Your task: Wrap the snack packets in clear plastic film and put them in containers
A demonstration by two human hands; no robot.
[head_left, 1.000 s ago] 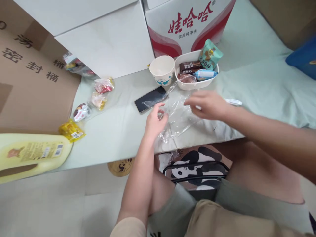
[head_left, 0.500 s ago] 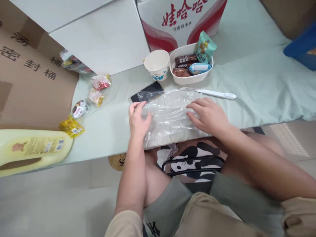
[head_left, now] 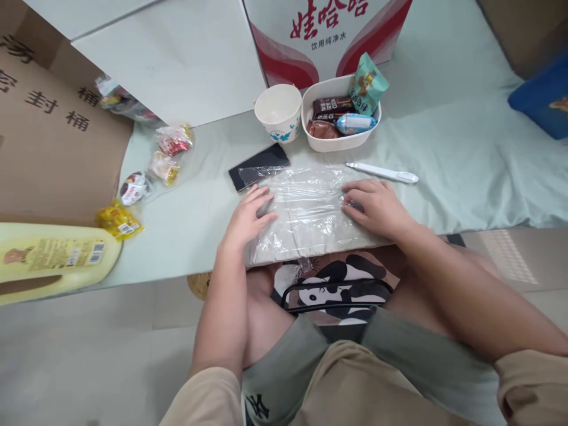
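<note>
A sheet of clear plastic film (head_left: pixel 306 207) lies spread and wrinkled on the pale green cloth, its near side hanging over the table edge. My left hand (head_left: pixel 248 218) rests at the film's left side, thumb and fingers apart. On the film's right side lies my right hand (head_left: pixel 375 207), fingers slightly bent and spread, holding nothing I can see. A black phone (head_left: pixel 260 167) is just beyond my left hand, with a corner of the film over it. Beyond my right hand lies a white pen-shaped cutter (head_left: pixel 381 172).
A paper cup (head_left: pixel 278 113) and a white tub (head_left: pixel 341 143) of wrapped snacks stand at the back, before a white-and-red carton (head_left: pixel 328 53). Several small packets, including a yellow packet (head_left: pixel 119 220), lie left, near a yellow jug (head_left: pixel 57 257). A blue container (head_left: pixel 541 94) is at far right.
My right hand has come down onto the film's right side and my left hand has shifted slightly nearer to me. The film has slid off part of the phone. The view has shifted slightly.
</note>
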